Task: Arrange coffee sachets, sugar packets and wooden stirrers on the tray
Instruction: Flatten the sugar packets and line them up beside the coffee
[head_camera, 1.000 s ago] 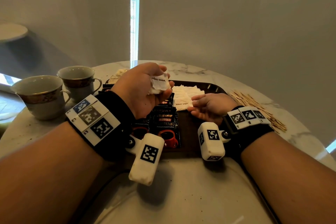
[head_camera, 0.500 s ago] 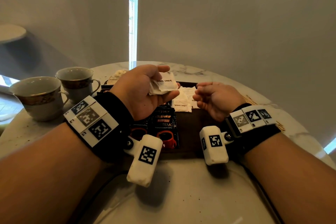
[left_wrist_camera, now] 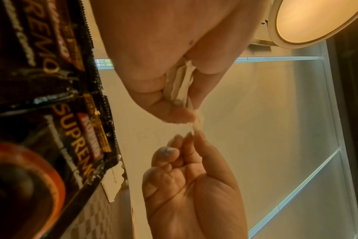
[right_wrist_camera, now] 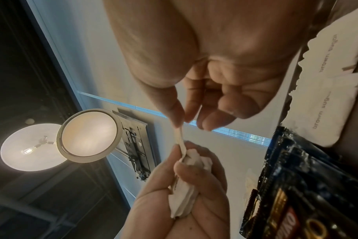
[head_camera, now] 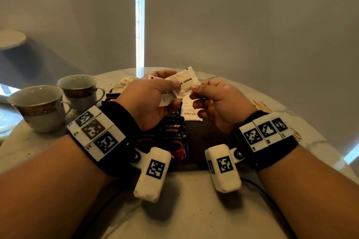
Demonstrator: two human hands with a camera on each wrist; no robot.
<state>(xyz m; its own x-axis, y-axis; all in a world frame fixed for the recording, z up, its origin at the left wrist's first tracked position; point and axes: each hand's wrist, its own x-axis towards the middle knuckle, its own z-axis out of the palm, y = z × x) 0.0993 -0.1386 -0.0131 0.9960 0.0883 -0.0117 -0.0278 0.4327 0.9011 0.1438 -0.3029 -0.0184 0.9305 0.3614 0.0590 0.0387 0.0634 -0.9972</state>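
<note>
Above the dark rectangular tray point(head_camera: 206, 132), a white paper brown-sugar packet point(head_camera: 183, 81) is now pinched by the risen right hand point(head_camera: 217, 103) and drawn from the bunch gripped in the left hand point(head_camera: 149, 101), ready for placing.

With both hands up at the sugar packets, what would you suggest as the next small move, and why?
Probably draw the top sugar packet free with the right hand and lay it beside the brown sugar packets on the tray. The right hand's fingertips pinch its edge, while the left hand grips the rest of the bunch above the tray.
</note>
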